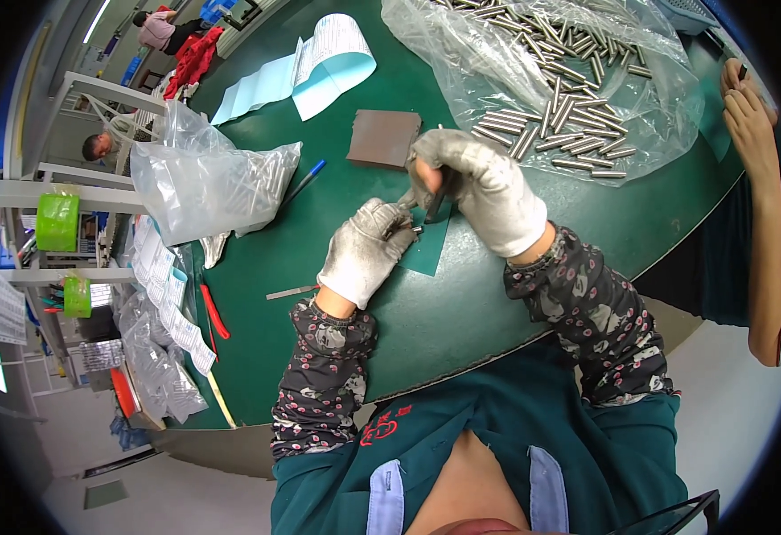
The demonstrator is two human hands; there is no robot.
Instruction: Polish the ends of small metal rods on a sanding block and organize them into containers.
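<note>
My left hand [365,251], in a whitish work glove, is closed over the green table with its fingers pinched round a small metal pin [418,230]; only the pin's end shows. Just beyond it on the right, my right hand [490,192], gloved too with the thumb tip bare, grips a slim dark tool [439,203] that slants down toward the pin. The tool's exact kind cannot be made out. Beneath the fingers lies a small green sheet [424,257]. A brown rectangular block [383,138] rests just beyond my hands.
Many loose metal pins [578,116] lie on clear plastic [676,116] at the far right. To the left are a filled plastic bag [203,183], a blue pen [306,183], red-handled pliers [214,312] and a flat metal strip [291,292]. Another person's hands [747,107] are at the right edge.
</note>
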